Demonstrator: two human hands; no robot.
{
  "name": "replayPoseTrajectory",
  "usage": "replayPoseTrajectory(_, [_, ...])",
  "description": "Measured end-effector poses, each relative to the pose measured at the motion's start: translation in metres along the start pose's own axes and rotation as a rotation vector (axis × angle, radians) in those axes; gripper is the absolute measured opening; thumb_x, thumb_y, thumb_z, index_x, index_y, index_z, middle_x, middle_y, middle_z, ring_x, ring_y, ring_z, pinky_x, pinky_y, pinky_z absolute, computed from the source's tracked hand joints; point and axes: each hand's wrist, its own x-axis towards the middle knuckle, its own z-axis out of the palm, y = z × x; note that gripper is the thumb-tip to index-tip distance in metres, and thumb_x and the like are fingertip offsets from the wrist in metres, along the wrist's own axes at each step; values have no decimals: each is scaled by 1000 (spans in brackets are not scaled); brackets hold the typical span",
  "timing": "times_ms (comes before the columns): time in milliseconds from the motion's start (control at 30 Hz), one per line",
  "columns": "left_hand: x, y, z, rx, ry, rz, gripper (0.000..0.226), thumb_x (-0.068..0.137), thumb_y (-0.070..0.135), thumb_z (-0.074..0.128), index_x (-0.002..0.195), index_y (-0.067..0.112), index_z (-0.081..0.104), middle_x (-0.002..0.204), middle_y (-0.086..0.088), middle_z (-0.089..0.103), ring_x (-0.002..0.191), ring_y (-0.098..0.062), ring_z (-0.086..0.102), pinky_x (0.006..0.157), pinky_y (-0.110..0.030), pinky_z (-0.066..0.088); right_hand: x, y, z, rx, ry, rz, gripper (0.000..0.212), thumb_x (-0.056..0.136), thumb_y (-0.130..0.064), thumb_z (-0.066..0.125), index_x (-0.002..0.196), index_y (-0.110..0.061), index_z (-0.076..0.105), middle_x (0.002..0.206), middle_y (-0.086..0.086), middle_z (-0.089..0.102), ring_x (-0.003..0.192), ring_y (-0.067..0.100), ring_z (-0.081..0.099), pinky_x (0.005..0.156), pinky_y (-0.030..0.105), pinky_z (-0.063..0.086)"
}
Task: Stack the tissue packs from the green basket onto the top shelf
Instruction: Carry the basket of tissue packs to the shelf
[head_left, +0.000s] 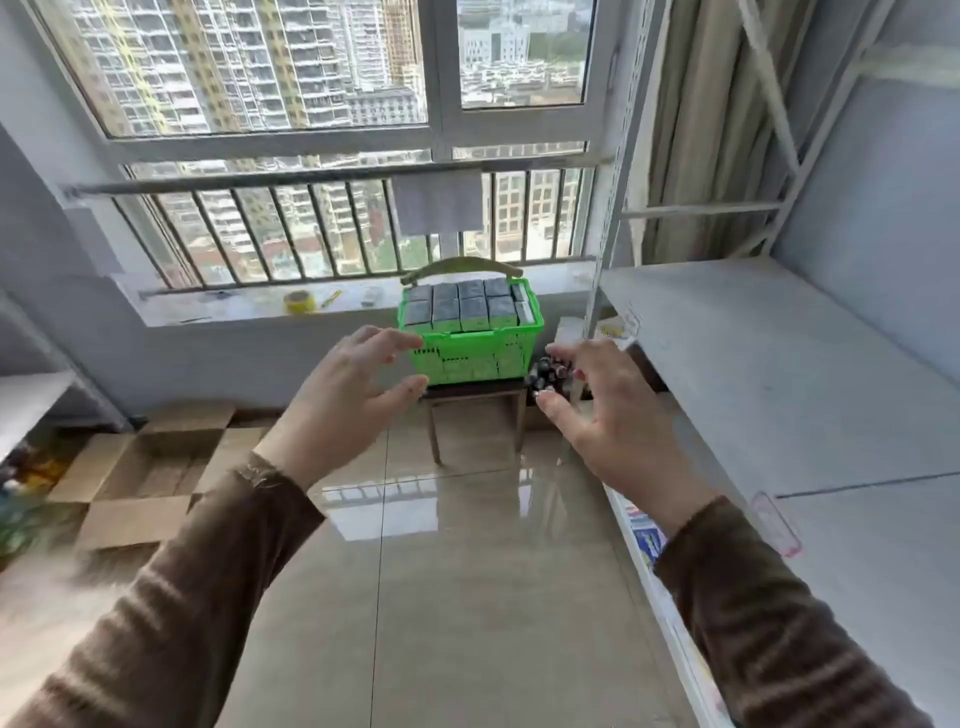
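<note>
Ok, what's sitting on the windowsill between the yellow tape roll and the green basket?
In the head view, a yellow pen-like item and a small pale object lie on the windowsill between the tape roll and the green basket.

No text can be read; print on the tissue packs (470, 306) is too blurred.

I see a bright green basket (470, 343) with a slotted lattice wall holding dark grey tissue packs (467, 307), brown ribbed sleeves (218, 582), a pale grey shelf (810, 395), a yellow tape roll (300, 302) and glossy beige floor tiles (467, 597)
</note>
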Motion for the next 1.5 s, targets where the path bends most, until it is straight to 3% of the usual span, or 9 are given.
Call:
replayPoseTrajectory(100, [17,-45,20,21,-48,-103,37,92,35,65,127,25,59,121,10,57,111,-9,54,98,-33,45,25,21,46,-12,-78,80,45,91,-34,67,133,-20,56,126,-3,55,120,16,49,104,27,34])
replayPoseTrajectory(200, [36,-95,38,33,-133,-168,39,92,35,64,129,25,59,121,8,57,115,-11,53,101,-30,41,53,40,93,-51,-158,134,46,91,-33,67,133,-19,56,125,-1,56,118,17,50,94,18,27])
replayPoseTrajectory(367, [78,-169,63,38,-223,-247,42,93,32,64,132,20,56,124,1,56,118,-18,52,105,-36,39,101,63,149,-81,-234,237,45,91,-32,66,133,-18,55,126,1,55,117,20,50,88,18,27])
replayPoseTrajectory(633, [168,-250,120,5,-356,-289,43,92,32,64,132,19,56,119,-1,57,117,-20,52,101,-35,41,172,123,200,-90,-329,388,44,91,-29,67,132,-15,57,121,4,56,111,22,52,100,34,40])
replayPoseTrajectory(833, [257,-302,158,15,-397,-339,42,92,35,62,131,24,54,114,8,52,117,-16,51,102,-35,41,255,192,240,-46,-360,436,41,92,-29,65,131,-17,57,124,1,54,115,19,52,99,31,41])
replayPoseTrajectory(1033, [336,-348,179,40,-387,-388,46,92,34,63,135,19,54,125,0,53,121,-19,50,106,-37,39,346,249,277,-29,-409,431,38,93,-29,64,128,-16,59,125,3,56,117,21,53,103,36,42])
replayPoseTrajectory(1267, [414,-431,206,11,-356,-508,48,89,30,66,133,14,55,124,-4,54,121,-23,50,106,-38,38,448,315,336,-43,-420,468,36,94,-30,63,127,-18,59,127,3,57,122,21,50,103,34,39])
replayPoseTrajectory(1500, [490,-522,244,-48,-400,-620,50,89,28,67,134,12,53,124,-8,56,120,-26,51,107,-42,38,530,383,387,-68,-410,672,40,95,-32,61,132,-17,56,129,4,55,121,23,52,103,38,42])
